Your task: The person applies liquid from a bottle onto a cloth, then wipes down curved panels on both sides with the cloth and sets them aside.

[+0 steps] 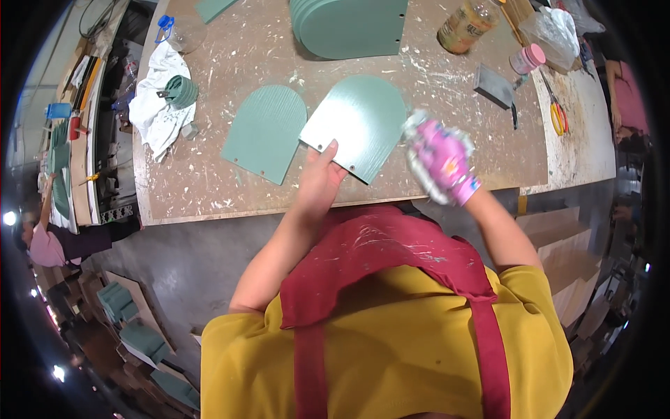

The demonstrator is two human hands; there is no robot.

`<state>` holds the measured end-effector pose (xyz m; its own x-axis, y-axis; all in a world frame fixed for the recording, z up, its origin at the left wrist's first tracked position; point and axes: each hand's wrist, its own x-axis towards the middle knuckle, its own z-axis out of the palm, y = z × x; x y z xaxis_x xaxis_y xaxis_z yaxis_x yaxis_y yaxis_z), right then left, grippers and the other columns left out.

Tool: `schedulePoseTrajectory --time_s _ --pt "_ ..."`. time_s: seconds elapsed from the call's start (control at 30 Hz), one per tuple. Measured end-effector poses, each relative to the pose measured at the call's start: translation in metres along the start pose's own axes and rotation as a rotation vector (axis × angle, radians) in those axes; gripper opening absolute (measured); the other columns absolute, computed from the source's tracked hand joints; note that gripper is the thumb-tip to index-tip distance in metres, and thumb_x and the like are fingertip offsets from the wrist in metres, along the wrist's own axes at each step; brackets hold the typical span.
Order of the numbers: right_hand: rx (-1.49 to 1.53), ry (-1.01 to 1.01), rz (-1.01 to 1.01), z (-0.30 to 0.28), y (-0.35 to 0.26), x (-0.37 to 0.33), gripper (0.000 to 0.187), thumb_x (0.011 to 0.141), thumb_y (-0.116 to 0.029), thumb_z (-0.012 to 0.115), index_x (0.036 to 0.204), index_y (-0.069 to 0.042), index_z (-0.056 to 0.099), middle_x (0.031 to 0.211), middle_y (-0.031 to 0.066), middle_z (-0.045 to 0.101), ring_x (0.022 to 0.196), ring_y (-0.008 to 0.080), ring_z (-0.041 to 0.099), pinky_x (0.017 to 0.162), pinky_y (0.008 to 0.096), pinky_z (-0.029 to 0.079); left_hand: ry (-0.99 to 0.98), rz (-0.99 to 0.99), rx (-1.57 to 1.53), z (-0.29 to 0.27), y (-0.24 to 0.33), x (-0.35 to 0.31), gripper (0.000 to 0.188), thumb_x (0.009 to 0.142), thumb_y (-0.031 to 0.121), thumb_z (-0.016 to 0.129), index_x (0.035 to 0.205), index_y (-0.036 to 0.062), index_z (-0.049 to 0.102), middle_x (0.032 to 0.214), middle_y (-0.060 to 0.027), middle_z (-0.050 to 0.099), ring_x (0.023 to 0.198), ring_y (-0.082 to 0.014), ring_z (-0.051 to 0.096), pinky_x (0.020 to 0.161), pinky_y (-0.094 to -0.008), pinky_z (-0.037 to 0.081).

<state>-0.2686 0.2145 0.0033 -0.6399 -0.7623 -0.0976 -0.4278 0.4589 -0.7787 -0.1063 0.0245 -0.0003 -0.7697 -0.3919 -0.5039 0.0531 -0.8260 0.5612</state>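
My left hand (pixel 319 180) grips the straight lower edge of a glossy green arched panel (pixel 370 115), thumb on top. The panel has small holes near that edge, and strong light reflects off its face. Just left of it, a second green arched panel (pixel 266 129) lies on the table, their edges close together. Off the held panel's right side is my right hand (pixel 443 157), in a pink patterned glove and blurred by motion. It is closed around a crumpled white cloth (pixel 423 174), which appears apart from the panel.
A stack of green arched panels (pixel 345 31) stands at the table's (pixel 209 188) far side. To the right are a jar (pixel 466 28), a pink-lidded bottle (pixel 527 59), a grey block (pixel 493 86) and scissors (pixel 558 115). A white cloth and green roll (pixel 181 92) lie left.
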Motion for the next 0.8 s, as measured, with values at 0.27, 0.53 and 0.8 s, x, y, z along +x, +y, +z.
schedulePoseTrajectory --time_s 0.27,0.53,0.8 --pt "-0.793 -0.309 -0.389 0.024 -0.051 0.014 0.038 0.087 -0.033 0.050 0.115 -0.007 0.053 0.087 0.0191 0.063 0.076 0.0342 0.063 0.066 0.0414 0.053 0.048 -0.012 -0.027 -0.001 -0.002 0.005 0.048 0.096 0.007 0.045 0.139 0.0096 0.025 0.134 -0.0117 0.043 0.120 -0.0269 0.049 0.097 -0.0454 0.047" --pt "-0.332 -0.046 -0.072 0.005 -0.042 0.024 0.026 0.087 -0.020 0.049 0.107 -0.006 0.058 0.094 0.0145 0.063 0.081 0.0294 0.063 0.069 0.0423 0.050 0.109 0.026 0.000 0.009 -0.004 0.004 0.047 0.095 0.007 0.046 0.138 0.0102 0.027 0.133 -0.0127 0.044 0.118 -0.0267 0.051 0.093 -0.0422 0.049" --pt "-0.426 -0.040 -0.160 0.018 -0.046 0.008 0.024 0.084 -0.022 0.053 0.103 -0.008 0.057 0.110 0.0057 0.061 0.096 0.0189 0.063 0.064 0.0385 0.049 0.125 0.078 0.000 0.006 -0.009 0.000 0.043 0.095 0.007 0.048 0.135 0.0102 0.032 0.129 -0.0113 0.047 0.113 -0.0254 0.054 0.090 -0.0409 0.051"
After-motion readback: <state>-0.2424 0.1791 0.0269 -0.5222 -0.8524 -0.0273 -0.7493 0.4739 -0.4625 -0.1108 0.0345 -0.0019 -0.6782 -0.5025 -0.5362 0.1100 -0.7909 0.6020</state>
